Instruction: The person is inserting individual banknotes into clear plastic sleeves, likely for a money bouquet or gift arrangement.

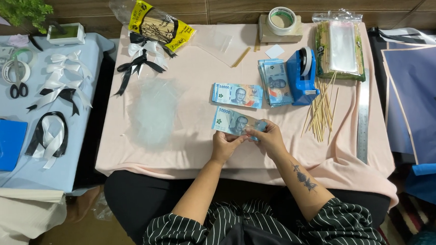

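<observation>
Hands at a banknote, seen from above. Left hand (224,147) and right hand (268,138) are both closed in a pinch on one blue banknote (233,121), held just above the pink cloth (179,149) at the near side of the blue tape dispenser (302,78); fingers grip the note's right end, while its left end hangs free. The note's long axis runs left to right with a slight tilt, the left end lying farther from the person and the right end nearer; the printed face is turned up. A second banknote (237,95) lies flat just left of the dispenser, and a stack of notes (274,80) touches the dispenser's left side. Skewers (322,109) are scattered just right of the dispenser; clear film (153,113) lies well to its left. Likely faults, as judgement: the unsupported left end may droop and crease, since the grip sits at one end only; a pull by opposed thumbs could tear the paper; a careless sweep of the right forearm might scatter the loose skewers nearby.
</observation>
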